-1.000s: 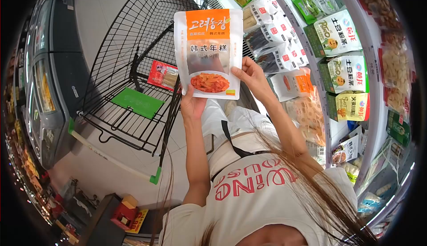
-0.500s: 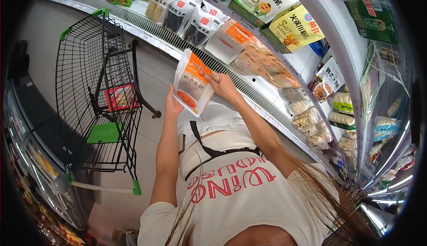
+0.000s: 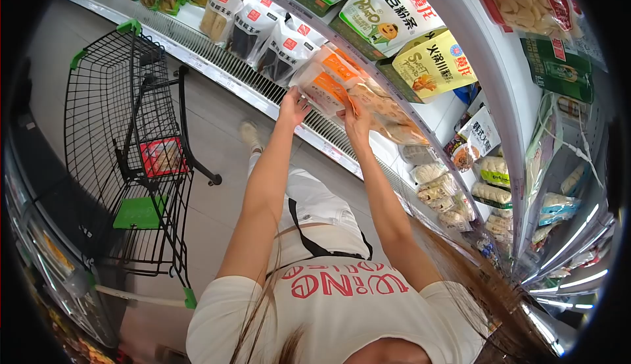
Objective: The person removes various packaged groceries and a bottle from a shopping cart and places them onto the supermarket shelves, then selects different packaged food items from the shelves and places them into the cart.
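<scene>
Both my arms reach forward to the lower shelf. An orange-and-white rice cake pouch (image 3: pixel 319 90) is between my hands, tilted against a similar pouch (image 3: pixel 343 66) behind it. My right hand (image 3: pixel 355 117) has its fingers closed on the pouch's right edge. At the pouch's left edge is my left hand (image 3: pixel 294 107), with its fingers apart and its thumb by the packaging. White pouches of corn (image 3: pixel 284 51) stand just left of the pouch, and clear packs with a tan pattern (image 3: pixel 388 111) lie to its right.
A black wire shopping cart (image 3: pixel 125 101) with a red packet (image 3: pixel 163 157) inside stands at the left. The shelf's front edge (image 3: pixel 230 88) runs diagonally below the goods. Green and yellow noodle bags (image 3: pixel 430 65) fill an upper shelf, and a freezer (image 3: pixel 39 213) is at far left.
My hands have carried the pouch forward to the shelf, beside the similar pouch. My left hand's fingers have spread. The cart appears slightly farther left in view.
</scene>
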Tool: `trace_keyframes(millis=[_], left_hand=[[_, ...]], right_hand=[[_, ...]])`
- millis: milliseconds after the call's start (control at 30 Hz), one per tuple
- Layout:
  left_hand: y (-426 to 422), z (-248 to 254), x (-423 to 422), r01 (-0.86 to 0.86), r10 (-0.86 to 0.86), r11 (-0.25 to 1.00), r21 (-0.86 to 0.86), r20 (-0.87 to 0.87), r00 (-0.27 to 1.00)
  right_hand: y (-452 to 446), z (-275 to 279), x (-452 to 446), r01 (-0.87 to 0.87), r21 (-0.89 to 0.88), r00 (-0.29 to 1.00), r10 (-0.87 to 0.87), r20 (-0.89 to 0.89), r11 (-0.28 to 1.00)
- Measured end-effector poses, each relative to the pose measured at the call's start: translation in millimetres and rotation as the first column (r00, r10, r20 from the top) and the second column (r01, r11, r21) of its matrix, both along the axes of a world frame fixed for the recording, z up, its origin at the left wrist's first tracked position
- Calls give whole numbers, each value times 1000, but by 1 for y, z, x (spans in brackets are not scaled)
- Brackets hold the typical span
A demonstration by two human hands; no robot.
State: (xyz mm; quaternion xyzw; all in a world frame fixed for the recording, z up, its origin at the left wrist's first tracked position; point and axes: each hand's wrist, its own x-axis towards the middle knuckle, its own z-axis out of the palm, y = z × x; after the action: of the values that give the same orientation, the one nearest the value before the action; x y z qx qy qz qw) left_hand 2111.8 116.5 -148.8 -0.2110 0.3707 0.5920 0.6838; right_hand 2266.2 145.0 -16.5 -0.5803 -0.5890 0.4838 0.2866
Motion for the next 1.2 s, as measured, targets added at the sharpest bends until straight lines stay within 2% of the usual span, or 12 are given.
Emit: trace_keyframes(millis=[133,233,333,533,633,800,833,933,967,1033,1133,1200], left_hand=[[17,-3,6,60,-61,998,-20,-32,998],[23,-10,14,84,-87,993,78,32,996],[37,2,23,187,-184,975,120,-33,982],[48,12,21,378,-353,907,186,-154,923],[37,12,11,463,-425,871,162,-221,878],[-10,39,-13,500,-435,853,149,-326,839],[-22,51,-16,481,-438,875,48,-346,830],[-72,86,-28,498,-440,861,-106,-646,624],[-93,86,-31,464,-335,877,-128,-854,398],[-139,124,-56,393,-275,877,-277,-959,-61],[-207,207,-89,-236,-627,748,-620,-543,-559],[-263,218,-110,-456,-831,554,-696,-427,-357]], right_hand=[[24,-45,-10,-16,14,1000,16,-20,1000],[46,-78,-10,-92,51,987,85,136,994],[63,-90,-17,-141,406,912,-41,408,903],[67,-67,-29,-377,36,597,213,774,925],[68,-76,-23,-402,74,487,145,861,913],[81,-63,-27,-317,80,620,142,771,945],[80,-63,-27,-312,110,657,131,742,944],[57,-31,-51,-354,239,702,88,706,904],[37,-15,-54,-355,248,703,82,706,902],[0,-3,-55,-479,344,736,156,659,808],[-63,-6,-57,-615,200,720,439,537,763],[-102,-19,-57,-737,164,646,612,456,656]])
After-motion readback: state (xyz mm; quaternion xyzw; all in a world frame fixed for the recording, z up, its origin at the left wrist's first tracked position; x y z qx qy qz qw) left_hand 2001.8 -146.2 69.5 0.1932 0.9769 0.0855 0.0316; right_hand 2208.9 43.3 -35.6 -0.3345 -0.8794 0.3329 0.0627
